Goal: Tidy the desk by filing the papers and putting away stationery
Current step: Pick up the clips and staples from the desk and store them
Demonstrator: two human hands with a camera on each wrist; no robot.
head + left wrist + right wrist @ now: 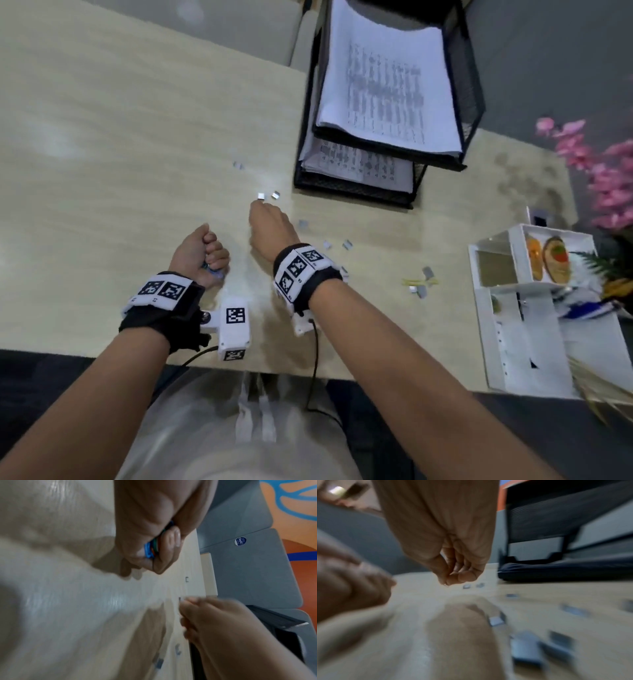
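Observation:
Small silver staple blocks lie scattered over the pale wooden desk [120, 154]. Two of them [261, 196] [275, 195] sit just beyond my right hand [257, 205], whose fingers are curled with the tips drawn together right above the desk. In the right wrist view that hand [452, 577] shows nothing between its fingertips, and the same two blocks [466, 586] lie just to the right of it. My left hand [202, 250] rests as a fist near the desk's front edge. It grips small coloured items [149, 549], blue, green and orange, which are mostly hidden inside it.
A black mesh two-tier tray [352, 192] holding printed papers [387, 85] stands behind the staples. A white desk organizer [513, 335] is at the right edge, with pink flowers [596, 164] behind it. More staple blocks [347, 244] and a yellow rubber band [416, 281] lie to the right.

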